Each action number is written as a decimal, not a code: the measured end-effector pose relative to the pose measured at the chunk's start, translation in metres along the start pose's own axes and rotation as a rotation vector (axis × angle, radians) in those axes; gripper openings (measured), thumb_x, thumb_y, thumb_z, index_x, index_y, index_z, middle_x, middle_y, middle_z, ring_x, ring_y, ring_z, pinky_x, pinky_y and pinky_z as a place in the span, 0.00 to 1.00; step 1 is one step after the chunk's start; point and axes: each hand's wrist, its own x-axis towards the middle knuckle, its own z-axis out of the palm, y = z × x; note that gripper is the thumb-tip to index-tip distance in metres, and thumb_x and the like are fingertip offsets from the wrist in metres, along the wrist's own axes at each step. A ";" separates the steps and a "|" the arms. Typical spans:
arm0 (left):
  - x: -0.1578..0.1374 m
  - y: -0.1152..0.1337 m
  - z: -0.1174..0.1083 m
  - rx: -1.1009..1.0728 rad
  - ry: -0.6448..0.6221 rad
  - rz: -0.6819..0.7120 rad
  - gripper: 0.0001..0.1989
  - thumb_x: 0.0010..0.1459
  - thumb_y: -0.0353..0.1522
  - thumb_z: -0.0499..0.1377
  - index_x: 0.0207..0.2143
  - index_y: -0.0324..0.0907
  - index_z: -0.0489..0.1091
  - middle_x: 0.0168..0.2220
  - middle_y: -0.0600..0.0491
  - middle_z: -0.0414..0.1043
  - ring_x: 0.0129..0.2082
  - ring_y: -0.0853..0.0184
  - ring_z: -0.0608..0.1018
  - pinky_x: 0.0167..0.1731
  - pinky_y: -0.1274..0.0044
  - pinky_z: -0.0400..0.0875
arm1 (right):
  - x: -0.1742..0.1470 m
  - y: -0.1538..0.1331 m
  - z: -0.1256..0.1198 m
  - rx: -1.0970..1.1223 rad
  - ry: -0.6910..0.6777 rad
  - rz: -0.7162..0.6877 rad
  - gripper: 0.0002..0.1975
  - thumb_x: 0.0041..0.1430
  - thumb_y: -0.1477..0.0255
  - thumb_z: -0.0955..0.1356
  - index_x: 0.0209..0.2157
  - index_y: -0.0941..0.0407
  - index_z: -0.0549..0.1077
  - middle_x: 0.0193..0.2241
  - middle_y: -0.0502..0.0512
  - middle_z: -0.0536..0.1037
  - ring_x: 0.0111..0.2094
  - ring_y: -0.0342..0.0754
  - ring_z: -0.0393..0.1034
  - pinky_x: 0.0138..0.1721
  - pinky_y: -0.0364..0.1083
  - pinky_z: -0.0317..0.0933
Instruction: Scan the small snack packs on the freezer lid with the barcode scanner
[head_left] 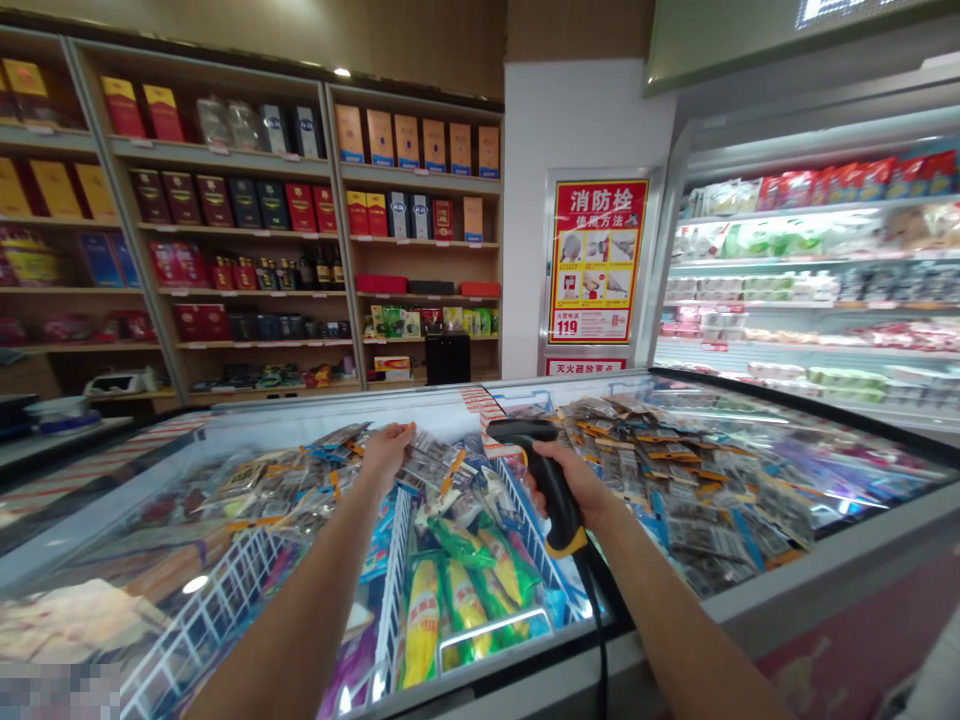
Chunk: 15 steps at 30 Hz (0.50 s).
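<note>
My right hand [577, 485] grips a black and yellow barcode scanner [559, 500] by its handle, its head pointing left and a cable hanging down from its base. With closed fingers, my left hand [388, 450] pinches a flat, clear and grey plastic packet [433, 462] by its edge. This packet is held over the chest freezer, to the left of the scanner. Beneath both hands, a white wire basket [396, 575] contains green and yellow corn-shaped ice cream packs [469, 600]. The print on the packet is too small to read.
Heaps of similar packets lie on the freezer's left [259, 480] and right [675, 470]. The freezer's front rim [525, 675] runs below my arms. Shelves of boxes [247, 205] stand behind, with a red fire hydrant sign [598, 262] and a refrigerated display [817, 270] at the right.
</note>
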 end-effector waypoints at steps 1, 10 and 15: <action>0.004 0.002 -0.003 0.030 0.022 0.016 0.15 0.37 0.38 0.59 0.27 0.36 0.68 0.15 0.58 0.62 0.13 0.77 0.62 0.15 0.83 0.55 | 0.000 0.002 0.000 -0.025 -0.005 0.005 0.12 0.50 0.64 0.60 0.26 0.60 0.63 0.14 0.48 0.66 0.11 0.39 0.59 0.10 0.38 0.55; 0.020 0.018 -0.013 0.272 0.079 0.088 0.16 0.38 0.36 0.59 0.31 0.35 0.72 0.14 0.58 0.62 0.12 0.78 0.58 0.13 0.83 0.49 | 0.000 0.016 0.011 -0.210 -0.086 -0.003 0.11 0.47 0.65 0.62 0.28 0.60 0.64 0.14 0.49 0.68 0.11 0.40 0.61 0.10 0.39 0.56; 0.022 0.018 -0.009 0.319 0.057 0.089 0.18 0.39 0.37 0.58 0.32 0.34 0.71 0.17 0.56 0.65 0.13 0.78 0.59 0.15 0.83 0.53 | 0.001 0.016 0.009 -0.201 -0.085 0.016 0.12 0.46 0.65 0.63 0.28 0.60 0.64 0.14 0.48 0.67 0.11 0.40 0.61 0.10 0.38 0.55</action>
